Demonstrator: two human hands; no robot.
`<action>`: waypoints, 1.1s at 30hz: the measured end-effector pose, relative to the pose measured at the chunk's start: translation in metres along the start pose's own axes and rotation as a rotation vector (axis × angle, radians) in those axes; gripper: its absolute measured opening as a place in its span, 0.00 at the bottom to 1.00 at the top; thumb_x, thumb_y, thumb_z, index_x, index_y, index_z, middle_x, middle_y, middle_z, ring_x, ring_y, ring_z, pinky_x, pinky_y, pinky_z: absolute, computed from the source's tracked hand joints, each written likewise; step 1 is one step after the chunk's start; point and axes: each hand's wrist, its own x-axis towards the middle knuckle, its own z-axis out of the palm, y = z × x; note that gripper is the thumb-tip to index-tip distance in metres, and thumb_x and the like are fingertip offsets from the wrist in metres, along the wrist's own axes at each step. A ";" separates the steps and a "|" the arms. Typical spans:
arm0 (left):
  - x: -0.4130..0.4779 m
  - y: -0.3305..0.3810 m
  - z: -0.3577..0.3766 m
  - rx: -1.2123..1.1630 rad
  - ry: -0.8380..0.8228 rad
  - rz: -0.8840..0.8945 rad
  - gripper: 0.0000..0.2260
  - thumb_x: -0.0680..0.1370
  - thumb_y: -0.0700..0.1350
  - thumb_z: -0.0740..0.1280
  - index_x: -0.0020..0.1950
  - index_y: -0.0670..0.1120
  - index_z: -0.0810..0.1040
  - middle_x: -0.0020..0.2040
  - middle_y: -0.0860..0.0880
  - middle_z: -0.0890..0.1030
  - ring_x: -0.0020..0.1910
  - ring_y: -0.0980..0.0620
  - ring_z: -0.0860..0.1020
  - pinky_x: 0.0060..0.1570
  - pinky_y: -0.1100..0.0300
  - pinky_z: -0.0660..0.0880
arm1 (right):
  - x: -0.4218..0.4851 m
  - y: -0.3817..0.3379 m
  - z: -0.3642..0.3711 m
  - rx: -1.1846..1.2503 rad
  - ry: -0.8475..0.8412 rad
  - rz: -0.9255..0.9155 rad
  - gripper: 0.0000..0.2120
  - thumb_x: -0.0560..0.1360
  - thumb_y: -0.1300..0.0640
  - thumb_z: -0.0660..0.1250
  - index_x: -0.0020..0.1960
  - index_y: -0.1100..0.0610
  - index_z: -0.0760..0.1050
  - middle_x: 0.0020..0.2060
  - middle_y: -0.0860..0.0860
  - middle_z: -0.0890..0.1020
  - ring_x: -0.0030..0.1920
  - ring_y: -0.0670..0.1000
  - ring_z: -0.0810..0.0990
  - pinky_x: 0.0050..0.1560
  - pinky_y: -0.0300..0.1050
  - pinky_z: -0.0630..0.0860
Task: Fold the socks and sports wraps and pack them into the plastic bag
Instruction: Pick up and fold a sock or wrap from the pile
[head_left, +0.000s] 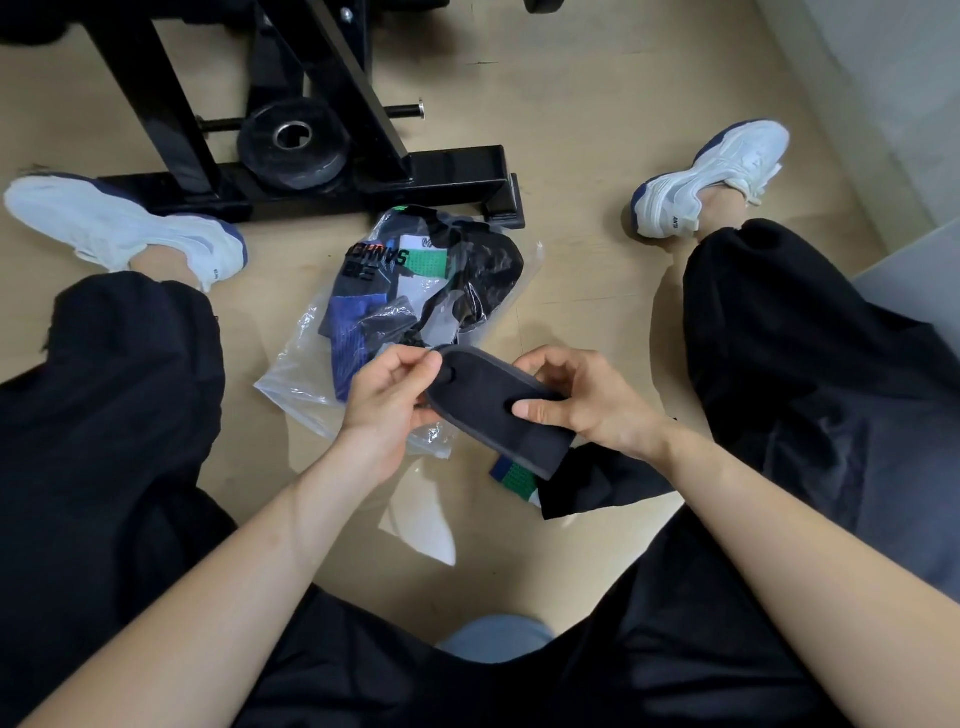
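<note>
Hands folding a wrap
Left hand (387, 395) and right hand (571, 400) are pinching the dark wrap (493, 410); it could spring open.

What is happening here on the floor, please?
A person sits on the floor and holds a dark wrap with both hands. The left hand pinches one end, and the right hand grips the middle, thumb on top. The wrap is just above a clear bag, which lies on the floor and already holds socks. One green sock lies outside the bag, by the right leg.
</note>
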 end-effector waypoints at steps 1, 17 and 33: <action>0.002 0.000 -0.002 -0.011 0.038 0.007 0.01 0.81 0.40 0.67 0.50 0.43 0.78 0.43 0.48 0.83 0.40 0.51 0.80 0.37 0.57 0.81 | -0.001 -0.001 -0.002 -0.011 -0.020 0.018 0.13 0.72 0.67 0.74 0.55 0.63 0.77 0.42 0.52 0.84 0.41 0.44 0.82 0.43 0.38 0.78; 0.003 -0.004 -0.006 0.265 0.069 0.231 0.03 0.77 0.40 0.73 0.47 0.47 0.83 0.41 0.48 0.84 0.39 0.56 0.80 0.39 0.60 0.79 | -0.003 0.008 -0.009 -0.167 0.012 0.117 0.18 0.73 0.63 0.75 0.62 0.53 0.80 0.52 0.47 0.82 0.52 0.40 0.78 0.52 0.39 0.76; -0.022 -0.030 0.013 0.786 -0.303 0.783 0.10 0.75 0.48 0.75 0.54 0.49 0.87 0.58 0.56 0.84 0.58 0.57 0.81 0.57 0.53 0.78 | 0.000 0.006 0.004 0.456 0.145 0.282 0.16 0.75 0.61 0.72 0.62 0.57 0.77 0.54 0.61 0.79 0.49 0.55 0.82 0.47 0.52 0.82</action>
